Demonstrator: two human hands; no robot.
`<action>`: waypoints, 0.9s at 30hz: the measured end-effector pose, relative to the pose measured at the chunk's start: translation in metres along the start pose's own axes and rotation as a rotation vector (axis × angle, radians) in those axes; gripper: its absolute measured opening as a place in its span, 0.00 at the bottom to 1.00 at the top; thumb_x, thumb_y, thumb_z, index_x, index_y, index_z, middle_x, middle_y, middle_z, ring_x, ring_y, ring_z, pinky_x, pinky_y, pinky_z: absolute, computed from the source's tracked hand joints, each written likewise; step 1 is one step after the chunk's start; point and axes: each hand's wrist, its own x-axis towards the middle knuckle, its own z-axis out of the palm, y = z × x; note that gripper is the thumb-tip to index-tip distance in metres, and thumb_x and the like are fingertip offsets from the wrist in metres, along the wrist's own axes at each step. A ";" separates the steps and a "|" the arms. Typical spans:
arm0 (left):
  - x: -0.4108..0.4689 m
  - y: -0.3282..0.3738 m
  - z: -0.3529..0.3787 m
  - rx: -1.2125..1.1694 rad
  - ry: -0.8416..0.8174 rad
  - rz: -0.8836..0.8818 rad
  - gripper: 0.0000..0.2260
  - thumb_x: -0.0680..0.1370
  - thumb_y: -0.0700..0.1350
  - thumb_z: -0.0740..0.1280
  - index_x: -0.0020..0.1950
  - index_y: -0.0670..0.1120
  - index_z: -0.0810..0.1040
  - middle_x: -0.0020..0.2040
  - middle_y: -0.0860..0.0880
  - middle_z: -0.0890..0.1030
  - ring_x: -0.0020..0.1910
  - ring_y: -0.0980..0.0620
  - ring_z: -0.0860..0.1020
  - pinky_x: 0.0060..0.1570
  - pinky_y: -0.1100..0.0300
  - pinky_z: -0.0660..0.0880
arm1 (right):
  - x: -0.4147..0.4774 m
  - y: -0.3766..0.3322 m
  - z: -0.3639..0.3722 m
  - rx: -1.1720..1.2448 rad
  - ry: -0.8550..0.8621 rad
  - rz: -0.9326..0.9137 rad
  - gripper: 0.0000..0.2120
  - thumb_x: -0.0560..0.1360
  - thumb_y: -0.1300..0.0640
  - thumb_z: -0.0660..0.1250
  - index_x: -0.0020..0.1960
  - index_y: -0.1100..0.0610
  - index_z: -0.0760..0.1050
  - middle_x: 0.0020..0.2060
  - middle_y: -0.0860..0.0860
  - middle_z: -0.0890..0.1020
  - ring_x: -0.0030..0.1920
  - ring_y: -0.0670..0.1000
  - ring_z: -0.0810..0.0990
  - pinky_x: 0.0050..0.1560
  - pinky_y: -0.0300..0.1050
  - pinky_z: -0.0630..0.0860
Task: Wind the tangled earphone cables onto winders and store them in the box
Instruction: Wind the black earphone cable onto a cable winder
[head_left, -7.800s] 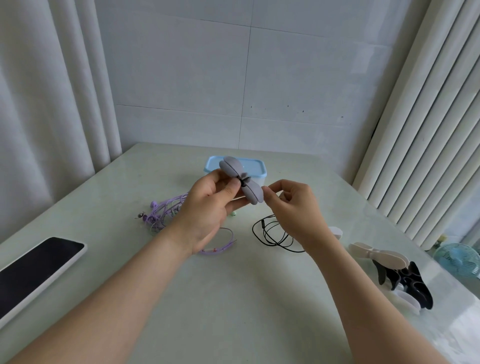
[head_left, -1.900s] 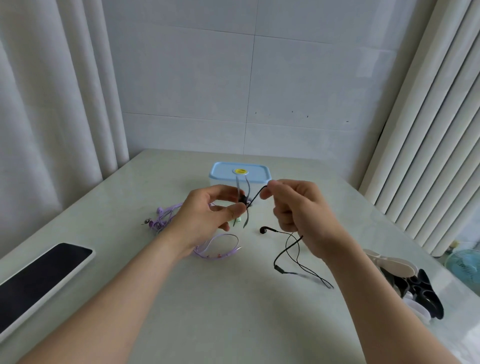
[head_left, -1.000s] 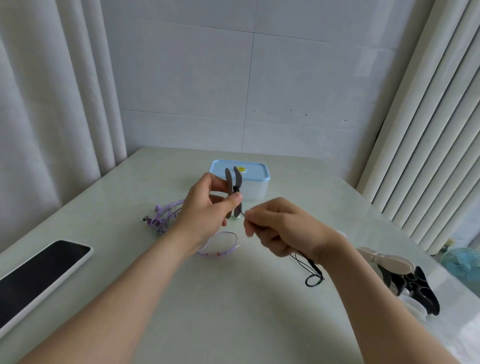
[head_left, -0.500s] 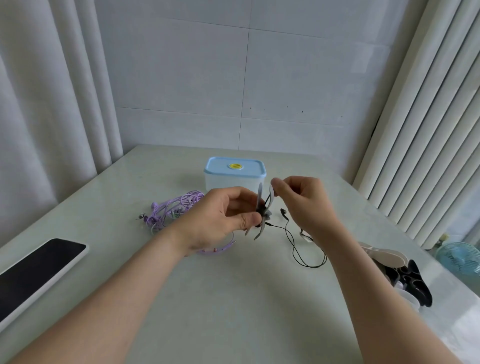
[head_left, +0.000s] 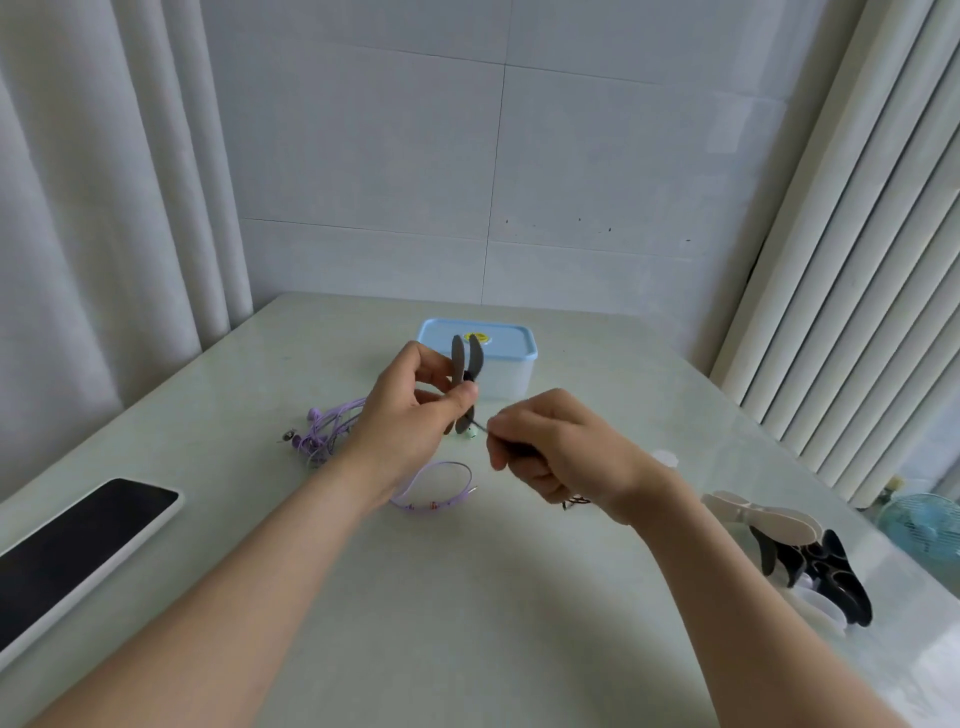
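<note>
My left hand (head_left: 402, 421) pinches a grey winder (head_left: 466, 364), held upright in front of the box. My right hand (head_left: 556, 449) grips the black earphone cable (head_left: 480, 426) and holds it taut from the winder's lower end; a bit of black cable (head_left: 574, 501) shows under my right wrist. The light blue lidded box (head_left: 511, 358) stands behind the winder. A tangle of purple earphones (head_left: 327, 428) lies left of my left hand, with a purple cable loop (head_left: 436, 501) under my left wrist.
A phone (head_left: 72, 540) with a white case lies at the table's left front. Spare winders, beige (head_left: 763, 517) and black (head_left: 831, 571), are piled at the right edge. A small blue fan (head_left: 919, 525) stands beyond that edge. Curtains hang on both sides.
My right hand has come down from beside the winder's top to below it, pulling the black cable with it. The winder now stands upright, and the loose cable on the table has shrunk.
</note>
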 end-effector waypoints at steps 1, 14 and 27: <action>0.000 -0.001 -0.001 0.038 -0.029 -0.009 0.07 0.80 0.46 0.73 0.53 0.48 0.77 0.52 0.50 0.82 0.37 0.56 0.77 0.41 0.57 0.74 | -0.001 -0.003 -0.001 0.068 0.048 -0.067 0.16 0.83 0.57 0.61 0.40 0.59 0.78 0.28 0.52 0.59 0.29 0.51 0.54 0.29 0.41 0.51; -0.011 0.007 0.007 0.053 -0.474 0.012 0.10 0.80 0.49 0.72 0.59 0.47 0.84 0.52 0.49 0.87 0.43 0.55 0.79 0.43 0.64 0.74 | 0.010 0.014 -0.019 -0.344 0.796 -0.302 0.11 0.79 0.56 0.68 0.38 0.58 0.79 0.23 0.50 0.71 0.26 0.46 0.67 0.30 0.40 0.65; -0.009 0.017 0.007 -0.293 -0.139 0.006 0.15 0.77 0.46 0.74 0.59 0.39 0.83 0.51 0.40 0.88 0.48 0.44 0.88 0.46 0.52 0.83 | 0.013 0.023 -0.011 -0.500 0.447 -0.138 0.18 0.84 0.55 0.64 0.38 0.61 0.80 0.21 0.42 0.71 0.24 0.45 0.65 0.28 0.38 0.63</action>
